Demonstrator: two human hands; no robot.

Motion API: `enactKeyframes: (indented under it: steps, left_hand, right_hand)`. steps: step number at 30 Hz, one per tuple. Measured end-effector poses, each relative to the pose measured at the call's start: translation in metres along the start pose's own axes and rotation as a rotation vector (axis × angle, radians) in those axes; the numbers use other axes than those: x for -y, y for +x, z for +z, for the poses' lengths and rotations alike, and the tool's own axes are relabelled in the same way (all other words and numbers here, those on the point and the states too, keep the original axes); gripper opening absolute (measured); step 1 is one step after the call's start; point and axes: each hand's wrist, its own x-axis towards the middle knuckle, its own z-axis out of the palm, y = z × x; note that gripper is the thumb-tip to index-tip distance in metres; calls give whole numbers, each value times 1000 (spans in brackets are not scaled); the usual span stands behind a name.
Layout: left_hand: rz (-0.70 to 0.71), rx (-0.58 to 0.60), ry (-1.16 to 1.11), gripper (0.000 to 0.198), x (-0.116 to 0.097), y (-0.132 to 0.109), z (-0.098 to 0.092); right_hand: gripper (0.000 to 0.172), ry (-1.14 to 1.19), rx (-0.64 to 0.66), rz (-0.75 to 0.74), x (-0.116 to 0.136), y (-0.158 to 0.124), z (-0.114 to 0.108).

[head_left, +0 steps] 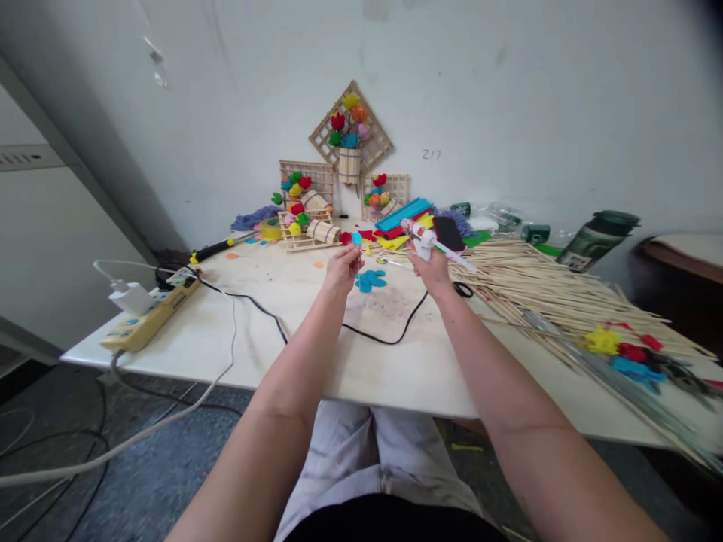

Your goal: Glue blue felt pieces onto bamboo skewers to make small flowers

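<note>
In the head view, the left hand is above the middle of the table, its fingers pinched together on a small blue piece; the fingertips cover its lower part, so its full shape is hard to make out. The right hand has its fingers clamped round a white glue gun; the grip hides the handle, and the red markings are too small to read. Between the hands, loose blue petals lie on the table, overlapping. A black cord disappears behind the left forearm. Toward the far right corner, a dark bottle bears a pale label, unreadable. On the wall beyond the far edge, handwriting reads "Z17" or "217". The near edge hides part of the pale trousers.
</note>
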Motion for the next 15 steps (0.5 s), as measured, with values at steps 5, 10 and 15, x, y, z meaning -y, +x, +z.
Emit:
enactKeyframes:
  steps: [5,10,15]
  left_hand:
    - [-48,4,51,8,29,2,-7]
    - [-82,85,96,7,38,-3,-15]
    - [-117,110,98,7,34,-6,-19]
  right_hand:
    - [18,93,151,34,-4,-12,-10]
    - [25,272,233,88,0,-17,-10]
    - [28,267,274,84,9,-23,-7]
